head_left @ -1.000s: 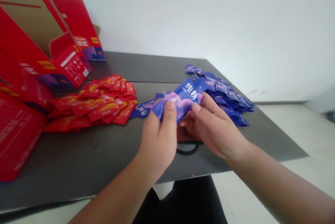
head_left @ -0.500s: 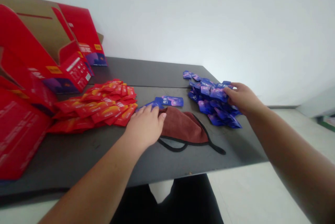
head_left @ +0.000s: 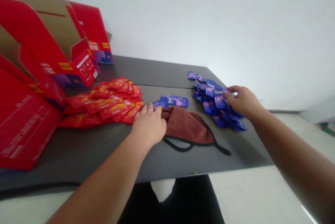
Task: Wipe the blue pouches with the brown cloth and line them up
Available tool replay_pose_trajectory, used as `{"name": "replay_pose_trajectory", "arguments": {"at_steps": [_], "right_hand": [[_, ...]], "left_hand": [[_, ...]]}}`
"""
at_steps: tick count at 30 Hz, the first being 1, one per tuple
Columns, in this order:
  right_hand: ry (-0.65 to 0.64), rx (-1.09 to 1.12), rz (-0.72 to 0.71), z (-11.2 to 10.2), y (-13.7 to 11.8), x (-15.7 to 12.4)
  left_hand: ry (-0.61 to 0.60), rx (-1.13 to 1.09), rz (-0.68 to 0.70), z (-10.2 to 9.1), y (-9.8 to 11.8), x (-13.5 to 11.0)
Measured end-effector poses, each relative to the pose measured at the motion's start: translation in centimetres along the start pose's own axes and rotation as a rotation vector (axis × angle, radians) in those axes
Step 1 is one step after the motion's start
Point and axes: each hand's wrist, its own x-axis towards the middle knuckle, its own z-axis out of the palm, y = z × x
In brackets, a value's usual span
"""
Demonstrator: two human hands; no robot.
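Note:
My left hand point(head_left: 149, 125) rests palm down with its fingers stretched out, at the left end of a brown cloth point(head_left: 187, 126) with black edging and a strap. Just beyond its fingertips lie a few purple sachets point(head_left: 178, 101), partly hidden by the hand and cloth. My right hand point(head_left: 242, 102) is at the right side of a heap of purple sachets point(head_left: 209, 107). Its thumb and forefinger close on the edge of a purple sachet point(head_left: 220, 99) at the top of the heap; the other fingers are mostly hidden.
A pile of red-orange sachets point(head_left: 112, 103) lies left of my left hand. Open red cardboard boxes point(head_left: 65, 61) stand at the left of the dark grey table point(head_left: 154, 69). Behind the table rises a white wall point(head_left: 162, 18). The table's right edge borders the pale floor.
The view has shifted slightly, so most things appear farther right. The sachet at my right fingertips has turned and tilted on the heap. My left hand stays at the cloth.

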Motion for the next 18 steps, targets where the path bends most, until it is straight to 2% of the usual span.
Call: {"name": "replay_pose_trajectory", "arguments": {"at_steps": [3, 6, 9, 13, 18], "right_hand": [[0.107, -0.007, -0.105, -0.4, -1.3, -1.5], [0.134, 0.005, -0.193, -0.5, -2.7, -3.2], [0.065, -0.055, -0.267, -0.1, -3.1, -4.5], [-0.055, -0.24, -0.357, 0.7, -2.5, -5.4], [-0.081, -0.293, -0.494, 0.5, -2.2, -5.7]], "left_hand": [[0.004, -0.002, 0.006, 0.0, 0.1, -0.3], [0.017, -0.001, 0.003, -0.2, 0.2, -0.5], [0.032, 0.009, -0.012, -0.4, 0.4, -0.7], [0.047, 0.021, -0.026, -0.3, 0.5, -0.8], [0.052, 0.024, -0.03, -0.3, 0.4, -0.8]]}}
